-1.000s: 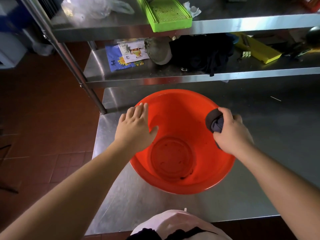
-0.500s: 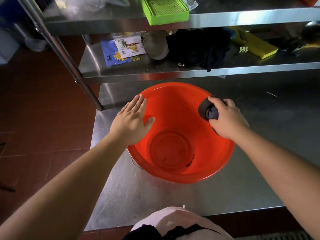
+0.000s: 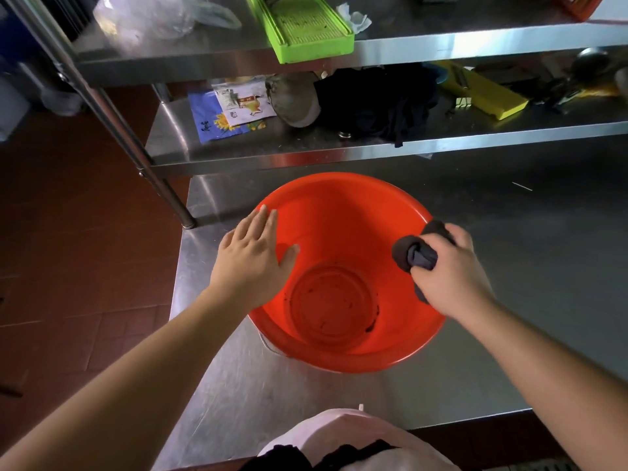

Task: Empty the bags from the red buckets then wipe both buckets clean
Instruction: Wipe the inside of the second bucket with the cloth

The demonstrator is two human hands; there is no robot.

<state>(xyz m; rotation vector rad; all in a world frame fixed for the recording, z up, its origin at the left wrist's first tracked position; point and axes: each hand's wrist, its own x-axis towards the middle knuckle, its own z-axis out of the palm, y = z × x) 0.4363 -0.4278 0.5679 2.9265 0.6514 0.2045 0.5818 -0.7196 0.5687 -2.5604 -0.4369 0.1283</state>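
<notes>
A red bucket [image 3: 343,232] stands upright on the steel table [image 3: 509,266], its mouth towards me. Dark specks dot its round bottom. My left hand [image 3: 253,263] lies flat on the bucket's left rim, fingers straight, thumb over the inner wall. My right hand [image 3: 448,277] grips a bunched dark grey cloth [image 3: 413,254] and presses it against the inner right wall near the rim. Only one bucket is in view, with no bag in it.
Two steel shelves run above the table's back; the lower shelf [image 3: 306,154] holds printed packets [image 3: 231,112], a dark cloth heap [image 3: 377,100] and a yellow tool [image 3: 489,96]. A green tray [image 3: 306,28] sits on the upper shelf. Red tiled floor [image 3: 68,232] lies left.
My right hand has slid the cloth down and towards me along the bucket's right inner wall. My left hand stays on the left rim. The camera view has shifted slightly.
</notes>
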